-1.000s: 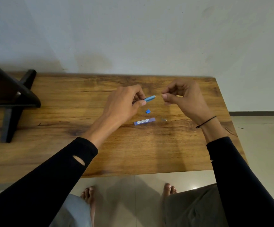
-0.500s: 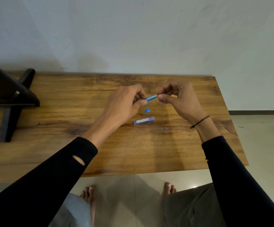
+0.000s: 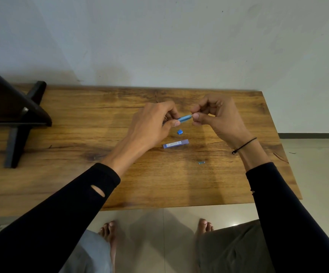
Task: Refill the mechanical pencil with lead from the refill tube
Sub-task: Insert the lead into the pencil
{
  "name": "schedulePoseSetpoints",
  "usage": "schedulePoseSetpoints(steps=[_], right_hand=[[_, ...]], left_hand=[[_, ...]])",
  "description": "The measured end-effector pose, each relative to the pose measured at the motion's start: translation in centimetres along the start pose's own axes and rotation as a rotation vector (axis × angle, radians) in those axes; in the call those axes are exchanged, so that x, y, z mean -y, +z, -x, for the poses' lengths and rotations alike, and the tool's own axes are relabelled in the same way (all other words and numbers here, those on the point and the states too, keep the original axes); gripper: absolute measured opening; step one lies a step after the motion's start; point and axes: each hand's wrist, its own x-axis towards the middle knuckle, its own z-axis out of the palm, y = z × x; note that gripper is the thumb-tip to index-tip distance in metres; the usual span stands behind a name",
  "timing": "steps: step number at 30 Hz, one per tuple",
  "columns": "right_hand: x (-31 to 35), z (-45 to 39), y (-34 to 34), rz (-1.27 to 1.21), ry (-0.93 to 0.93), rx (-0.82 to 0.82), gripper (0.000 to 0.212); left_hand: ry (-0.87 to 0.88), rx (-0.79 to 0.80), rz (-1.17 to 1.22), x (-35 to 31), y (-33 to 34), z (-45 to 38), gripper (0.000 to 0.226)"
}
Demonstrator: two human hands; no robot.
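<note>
Your left hand (image 3: 149,123) pinches the blue mechanical pencil (image 3: 184,118) above the far middle of the table (image 3: 81,154), while your right hand (image 3: 216,117) has its thumb and fingertips closed at the pencil's open end; any lead there is too thin to see. Below them lie a small blue cap (image 3: 180,132), the refill tube (image 3: 176,144), and nearer the front edge a tiny bluish piece (image 3: 201,162).

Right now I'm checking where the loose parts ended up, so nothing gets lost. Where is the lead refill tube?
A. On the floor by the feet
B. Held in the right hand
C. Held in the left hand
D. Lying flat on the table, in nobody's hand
D: the refill tube lies flat on the table, below the left hand and right hand, which are busy with the pencil.
</note>
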Motion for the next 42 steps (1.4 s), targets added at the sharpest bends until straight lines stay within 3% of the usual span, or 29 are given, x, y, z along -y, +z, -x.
schedulePoseSetpoints(steps=[15, 22, 26, 31, 42], right_hand=[[0.1, 0.1, 0.0, -0.021, 0.054, -0.009, 0.021], [1.2, 0.6, -0.4, 0.114, 0.050, -0.009, 0.031], [2.4, 1.9, -2.3, 0.519, 0.033, 0.225, 0.029], [2.5, 5.3, -2.2, 0.705, 0.184, 0.531, 0.028], [1.3, 5.9, 0.3, 0.867, 0.153, 0.597, 0.013]], left_hand=[[0.041, -0.003, -0.042, 0.0, 0.1, 0.2, 0.013], [0.018, -0.039, -0.007, -0.2, -0.1, 0.1, 0.012], [-0.018, -0.047, 0.002, 0.0, -0.4, -0.2, 0.012], [-0.019, -0.070, 0.002, -0.1, -0.8, -0.3, 0.011], [-0.005, -0.052, -0.027, -0.1, -0.4, -0.4, 0.013]])
